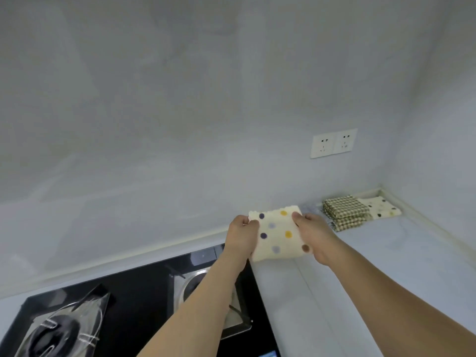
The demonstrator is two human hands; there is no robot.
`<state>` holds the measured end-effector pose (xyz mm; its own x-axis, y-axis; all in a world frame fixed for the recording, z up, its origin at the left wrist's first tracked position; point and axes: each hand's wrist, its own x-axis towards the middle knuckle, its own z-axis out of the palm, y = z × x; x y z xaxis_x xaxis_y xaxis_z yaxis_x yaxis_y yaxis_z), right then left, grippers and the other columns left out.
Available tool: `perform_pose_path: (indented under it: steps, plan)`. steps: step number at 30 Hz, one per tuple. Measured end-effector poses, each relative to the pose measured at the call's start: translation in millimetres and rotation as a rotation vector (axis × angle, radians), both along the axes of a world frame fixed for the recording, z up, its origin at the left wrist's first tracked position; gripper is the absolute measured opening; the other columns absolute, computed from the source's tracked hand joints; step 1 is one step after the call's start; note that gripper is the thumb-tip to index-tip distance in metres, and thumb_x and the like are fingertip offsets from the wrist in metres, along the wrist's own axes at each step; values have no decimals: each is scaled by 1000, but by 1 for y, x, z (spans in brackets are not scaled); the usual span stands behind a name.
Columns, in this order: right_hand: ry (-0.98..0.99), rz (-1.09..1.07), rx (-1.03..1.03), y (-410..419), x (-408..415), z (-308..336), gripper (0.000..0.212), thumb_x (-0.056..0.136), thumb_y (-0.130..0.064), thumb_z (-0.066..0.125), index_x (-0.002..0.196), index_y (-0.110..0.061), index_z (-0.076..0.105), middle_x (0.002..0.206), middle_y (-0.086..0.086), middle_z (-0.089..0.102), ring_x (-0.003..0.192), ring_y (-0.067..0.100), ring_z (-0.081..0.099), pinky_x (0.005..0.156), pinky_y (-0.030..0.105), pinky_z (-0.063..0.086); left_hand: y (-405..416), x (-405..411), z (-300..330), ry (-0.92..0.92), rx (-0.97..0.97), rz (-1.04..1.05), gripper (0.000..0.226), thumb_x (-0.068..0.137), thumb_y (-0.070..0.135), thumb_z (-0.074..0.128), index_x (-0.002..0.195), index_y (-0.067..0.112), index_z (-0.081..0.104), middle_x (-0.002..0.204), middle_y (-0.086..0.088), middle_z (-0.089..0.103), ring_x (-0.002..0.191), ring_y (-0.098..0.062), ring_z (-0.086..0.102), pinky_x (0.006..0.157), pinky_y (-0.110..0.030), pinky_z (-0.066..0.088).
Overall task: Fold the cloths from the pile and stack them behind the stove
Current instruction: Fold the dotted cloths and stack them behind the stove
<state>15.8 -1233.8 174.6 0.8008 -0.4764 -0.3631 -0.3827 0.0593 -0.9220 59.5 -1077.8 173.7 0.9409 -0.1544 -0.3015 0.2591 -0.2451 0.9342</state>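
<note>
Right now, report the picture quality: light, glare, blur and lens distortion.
Head view: even, soft, cool light with only faint shadows; the black stove glass shows pale reflections; wide-angle bending curves the counter edge and the wall line; the left hand and right hand, gripping the dotted cloth, look slightly soft; the checked cloths are softer.
</note>
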Motion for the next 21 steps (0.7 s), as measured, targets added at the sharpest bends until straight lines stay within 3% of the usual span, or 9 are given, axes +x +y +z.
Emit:
perform_pose_path:
  steps: [3,5,8,12,14,17,19,21]
  plan:
    - [30,-37,34,-39,10,-5,27,99,-32,48,113,-11,59,101,9,67,83,27,64,62,30,51,-41,14,-6,-21,34,-20,11,86,15,44,77,17,39,76,-4,48,58,-16,50,59,-28,36]
    - [61,-69,135,-70,13,-13,25,98,-28,50,115,-12,58,107,12,67,85,28,65,56,28,50,-73,27,-13,-17,44,-56,13,88,14,44,76,17,39,70,0,50,52,-11,51,58,-27,36]
    - [112,-109,225,-119,9,-28,21,94,-17,52,110,-6,60,98,13,66,80,27,63,46,27,43,-124,42,-23,14,47,-95,21,87,12,45,68,18,36,60,4,51,57,-18,49,54,-24,35]
    - [159,-186,253,-194,13,-51,26,89,-13,53,112,-1,60,96,15,60,80,28,56,50,31,42,-200,55,-43,63,90,-140,14,83,14,47,70,19,44,77,-5,58,72,-24,60,56,-27,45]
    - [168,-220,246,-234,22,-62,29,87,-16,56,113,-2,61,103,16,63,85,29,57,56,33,43,-241,62,-54,93,111,-158,10,82,14,47,73,18,48,81,-8,62,80,-28,66,61,-35,52]
    - [206,-256,217,-299,38,-80,31,84,-22,59,112,-8,61,118,16,62,101,33,59,72,38,44,-307,77,-69,135,101,-175,11,85,10,46,75,15,49,77,-10,61,70,-27,63,55,-33,52]
    - [214,-254,158,-340,50,-86,24,91,-20,54,111,-11,62,120,15,60,110,35,56,82,40,44,-350,89,-77,140,125,-188,10,82,11,47,75,15,53,80,-12,65,75,-30,67,61,-44,59]
    - [216,-269,107,-379,64,-92,26,95,-19,51,119,-14,59,118,11,57,105,31,55,85,38,43,-392,103,-86,134,151,-193,11,83,11,48,76,16,54,86,-10,66,84,-31,68,73,-49,60]
